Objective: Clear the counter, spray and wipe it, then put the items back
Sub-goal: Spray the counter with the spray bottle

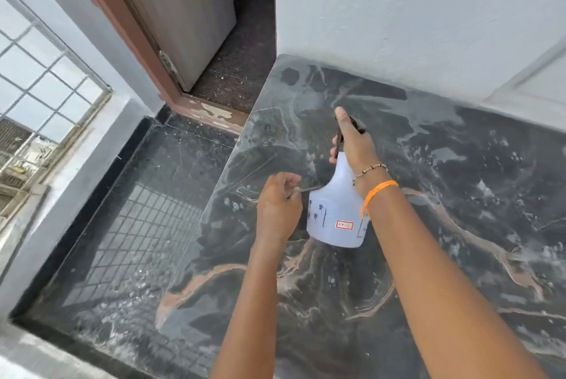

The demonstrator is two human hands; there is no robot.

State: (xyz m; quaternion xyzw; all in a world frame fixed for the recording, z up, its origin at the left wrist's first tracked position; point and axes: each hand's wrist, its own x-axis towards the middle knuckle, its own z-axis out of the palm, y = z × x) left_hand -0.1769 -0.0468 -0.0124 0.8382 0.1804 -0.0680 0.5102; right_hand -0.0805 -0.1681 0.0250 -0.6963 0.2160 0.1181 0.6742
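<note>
Over the dark marble counter [428, 256], your right hand [352, 146] gripped a translucent spray bottle [333, 219], contents unclear; your left hand [278, 204] stayed out of contact, curled into a fist.

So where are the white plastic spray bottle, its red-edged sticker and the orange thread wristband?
White plastic spray bottle [332, 213]: head view, body.
Red-edged sticker [344, 225]: head view, centre.
Orange thread wristband [378, 190]: head view, band on wrist.

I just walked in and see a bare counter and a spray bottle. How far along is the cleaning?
Clearing looks done: no items stand on the visible dark marble counter. Spraying is in hand: the right hand grips the white spray bottle at its trigger, above the counter. The left hand is curled beside it, pinching something thin I cannot identify. Wiping and putting items back remain; no cloth is in view.
</note>
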